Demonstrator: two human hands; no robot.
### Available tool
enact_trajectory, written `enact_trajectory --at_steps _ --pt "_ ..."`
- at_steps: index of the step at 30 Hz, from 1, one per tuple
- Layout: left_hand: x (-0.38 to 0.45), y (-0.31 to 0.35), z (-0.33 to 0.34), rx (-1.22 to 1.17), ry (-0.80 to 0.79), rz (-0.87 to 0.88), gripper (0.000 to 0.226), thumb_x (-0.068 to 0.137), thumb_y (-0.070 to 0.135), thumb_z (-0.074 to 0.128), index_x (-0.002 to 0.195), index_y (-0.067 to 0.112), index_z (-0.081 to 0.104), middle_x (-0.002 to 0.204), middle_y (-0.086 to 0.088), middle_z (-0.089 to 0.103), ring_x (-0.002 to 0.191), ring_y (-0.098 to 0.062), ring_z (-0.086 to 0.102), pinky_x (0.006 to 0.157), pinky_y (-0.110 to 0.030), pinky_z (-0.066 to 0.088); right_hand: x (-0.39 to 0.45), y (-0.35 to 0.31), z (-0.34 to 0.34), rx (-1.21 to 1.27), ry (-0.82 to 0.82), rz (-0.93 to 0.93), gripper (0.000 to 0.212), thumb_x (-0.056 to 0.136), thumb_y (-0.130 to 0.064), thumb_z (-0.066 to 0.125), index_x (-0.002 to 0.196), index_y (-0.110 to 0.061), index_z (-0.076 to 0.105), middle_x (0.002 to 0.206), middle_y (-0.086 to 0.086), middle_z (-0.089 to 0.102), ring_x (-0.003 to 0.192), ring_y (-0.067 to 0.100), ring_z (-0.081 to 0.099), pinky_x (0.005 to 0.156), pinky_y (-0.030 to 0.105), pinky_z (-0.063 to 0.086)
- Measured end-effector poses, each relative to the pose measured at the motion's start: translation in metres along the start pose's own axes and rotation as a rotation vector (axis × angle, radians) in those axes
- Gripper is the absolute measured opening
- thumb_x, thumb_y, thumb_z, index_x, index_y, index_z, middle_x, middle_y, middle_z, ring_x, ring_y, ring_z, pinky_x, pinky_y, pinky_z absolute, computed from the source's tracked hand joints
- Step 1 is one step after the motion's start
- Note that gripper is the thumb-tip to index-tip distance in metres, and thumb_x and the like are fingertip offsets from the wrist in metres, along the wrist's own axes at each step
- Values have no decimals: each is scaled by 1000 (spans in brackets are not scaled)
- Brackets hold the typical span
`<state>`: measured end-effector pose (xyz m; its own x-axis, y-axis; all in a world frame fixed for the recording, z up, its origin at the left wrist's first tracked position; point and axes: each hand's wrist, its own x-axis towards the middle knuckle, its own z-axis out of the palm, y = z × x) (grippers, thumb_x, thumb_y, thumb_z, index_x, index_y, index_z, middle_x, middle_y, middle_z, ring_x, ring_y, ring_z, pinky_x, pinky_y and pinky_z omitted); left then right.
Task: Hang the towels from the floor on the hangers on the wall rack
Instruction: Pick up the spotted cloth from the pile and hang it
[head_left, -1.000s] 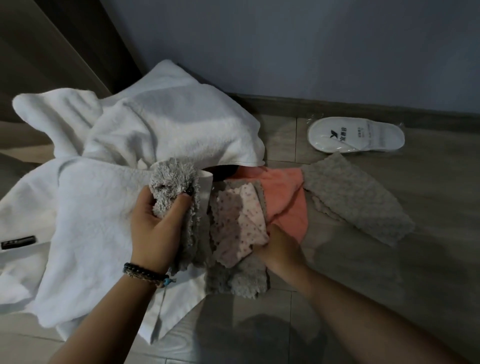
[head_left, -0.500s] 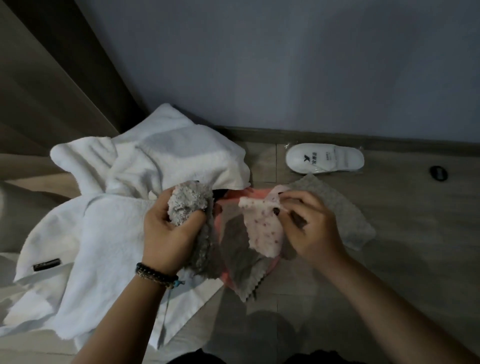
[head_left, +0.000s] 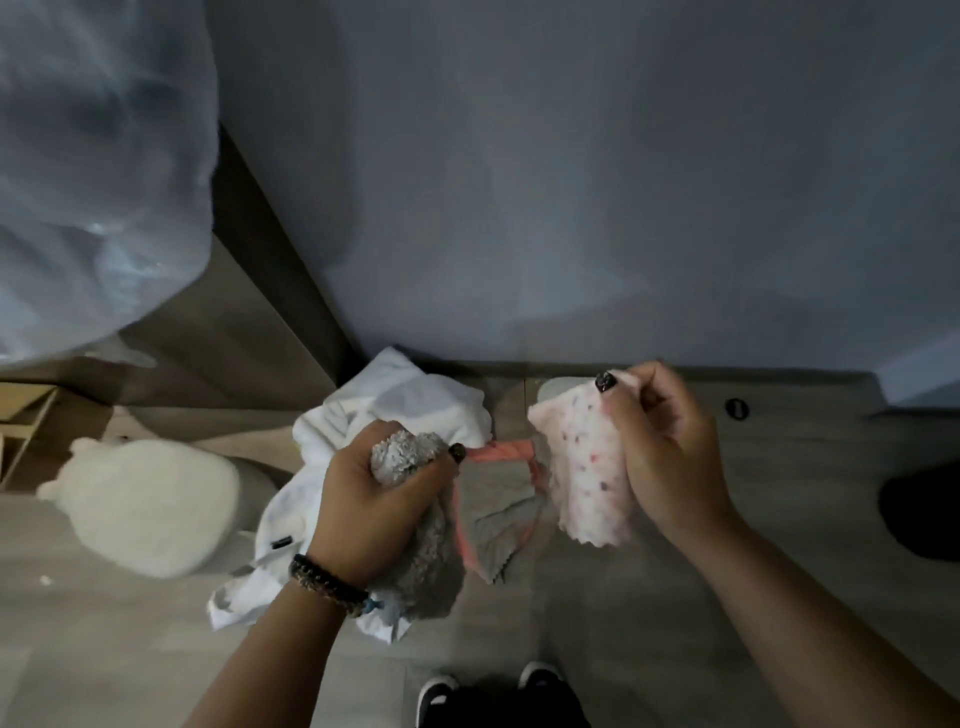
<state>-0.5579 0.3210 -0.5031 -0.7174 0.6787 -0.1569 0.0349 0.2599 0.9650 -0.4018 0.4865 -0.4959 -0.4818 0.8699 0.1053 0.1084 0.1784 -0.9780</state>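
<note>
Grey wall above wooden floor (head_left: 675, 623), left hand (head_left: 374, 514) clutching fuzzy grey towel (head_left: 410, 519), right hand (head_left: 665, 457) pinching speckled pink towel (head_left: 587, 473); pickup done, probably carrying to hangers next.

Both arms are bare to the edge of view, with no sleeves showing. The left hand (head_left: 374, 499) has a dark beaded bracelet (head_left: 327, 584) round the wrist, with a small blue tag at its 4 o'clock side. The nails on both hands are painted dark, one showing at 11 o'clock on the right hand (head_left: 660, 447). At 6 o'clock in view are dark shoes (head_left: 439, 693) with white toe caps and dark trouser legs.
</note>
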Motion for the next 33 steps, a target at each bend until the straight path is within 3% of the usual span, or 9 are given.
enact_trajectory --at_steps 5,10,15,20,22,25,28,31,33 --pt "-35 121 -21 -67 -56 0 33 64 16 70 96 9 71 94 -6 74 91 -25 69 80 -38 55 2 -139 -27 50 -56 -73 23 85 -39 59 74 -19 52 63 -10 53 58 0 47 53 14 40" --pt "-54 223 -36 -253 -320 55 58 70 -3 76 124 12 60 112 -9 72 103 -22 68 80 -27 54 2 -258 -49 75 -95 -197 11 87 -27 62 77 -22 59 68 -14 60 64 -2 54 59 11 43" --pt "-76 290 -37 -414 -461 46 39 73 11 73 111 5 69 106 -17 70 90 -28 67 87 -42 53 -16 -328 -65 -55 -77 -262 14 91 -23 64 77 -22 61 68 -15 59 63 0 54 60 12 43" --pt "-100 347 -33 -508 -593 40 22 73 12 79 90 3 69 79 -20 69 60 -28 66 63 -35 57 -32 -386 -95 -212 29 -259 29 84 -46 65 73 -19 63 64 -5 60 57 2 52 57 16 41" --pt "-106 375 -34 -519 -605 89 21 74 13 76 89 1 68 79 -22 67 64 -30 64 68 -38 56 -37 -412 -115 -315 51 -248 47 75 -63 60 72 -15 63 66 3 57 58 6 50 60 24 40" --pt "-114 419 -32 -548 -574 153 45 75 12 73 107 -17 58 105 -37 59 92 -41 58 85 -44 47 -52 -445 -149 -529 102 -405 50 72 -74 57 81 -25 64 88 -11 57 83 -1 55 77 21 42" --pt "-124 460 -22 -555 -596 184 47 79 16 63 114 -16 56 111 -36 55 98 -39 55 87 -44 45 -73 -466 -167 -534 31 -620 39 75 -61 64 97 -28 64 101 -13 56 101 3 55 84 13 41" --pt "-133 492 -7 -519 -656 207 33 89 16 59 113 -8 55 105 -31 51 94 -39 50 86 -47 40 -80 -472 -175 -525 -26 -636 39 73 -47 75 101 -23 66 100 -12 62 96 7 60 79 17 47" --pt "-136 505 5 -467 -705 256 33 88 18 62 106 -9 56 99 -30 53 89 -38 52 84 -46 42 -76 -474 -185 -428 2 -603 21 79 -28 76 96 -19 69 95 -10 66 90 5 64 75 19 50"
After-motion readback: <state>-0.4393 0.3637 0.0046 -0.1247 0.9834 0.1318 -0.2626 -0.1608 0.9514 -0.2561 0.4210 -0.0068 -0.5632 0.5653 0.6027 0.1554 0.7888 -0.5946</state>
